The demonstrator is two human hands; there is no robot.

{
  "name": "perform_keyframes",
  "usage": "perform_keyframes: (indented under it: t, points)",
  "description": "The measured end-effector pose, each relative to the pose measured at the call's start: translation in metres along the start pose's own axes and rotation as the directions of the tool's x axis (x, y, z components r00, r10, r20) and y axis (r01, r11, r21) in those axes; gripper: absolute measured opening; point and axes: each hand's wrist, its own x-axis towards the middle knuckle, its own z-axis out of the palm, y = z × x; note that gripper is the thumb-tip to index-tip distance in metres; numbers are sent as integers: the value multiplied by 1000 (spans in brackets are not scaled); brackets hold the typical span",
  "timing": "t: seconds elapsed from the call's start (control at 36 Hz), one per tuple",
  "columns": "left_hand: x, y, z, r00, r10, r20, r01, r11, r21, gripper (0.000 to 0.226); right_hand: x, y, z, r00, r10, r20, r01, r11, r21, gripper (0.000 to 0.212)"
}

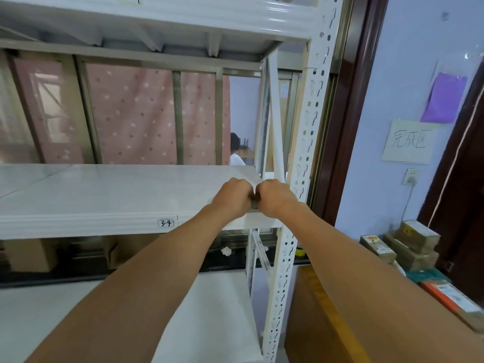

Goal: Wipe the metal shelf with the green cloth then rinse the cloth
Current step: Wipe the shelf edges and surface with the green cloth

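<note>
Now, left hand: curled into a fist, knuckles up, fingertips tucked under and out of my sight; it seems to grip 1 end of the green cloth
Right hand: curled the same way, its knuckles touching the left's; as far as I can judge it holds the other end
Green cloth: only a thin dull-green sliver shows in the gap between my 2 fists, bunched small at the front right corner of the metal shelf
Metal shelf: white painted board with a tag reading 3-4 on its front lip, its surface running off to my left; the slotted upright post stands just beside my right hand
How it will handle: soft, light and limp, I reckon, so it will fold wherever I let it go slack; nothing in it to break, and whether it is wet I cannot tell
Where to take hold: I would spread it into a flat pad and press down with 1 palm, fingers over its far edge so it cannot roll up under the stroke
Step in hand: gathering or folding the cloth, I think, with most of the wiping and the rinse not yet done
Risk: a loose corner may snag on the slots in the post
</note>
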Motion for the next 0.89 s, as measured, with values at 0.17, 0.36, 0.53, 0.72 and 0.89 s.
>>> perform_keyframes:
  t: [0.17,0.36,0.53,0.72,0.89]
  points:
    - [17,-3,4,998,-53,37,53,999,-3,19,12,7,1,1000,10,2,-10,1000,30,18]
    - [49,-19,4,967,-230,111,223,972,77,16,46,-1,18,999,45,9,-45,995,90,15]
    - [83,-34,11,963,-251,100,235,961,148,11,98,1,32,997,71,25,-75,984,164,16]
    - [127,-60,29,973,-219,73,211,973,95,19,159,13,54,991,125,40,-131,969,207,20]
    - [165,-78,42,970,-229,80,224,972,71,30,203,20,72,984,172,37,-176,957,231,20]
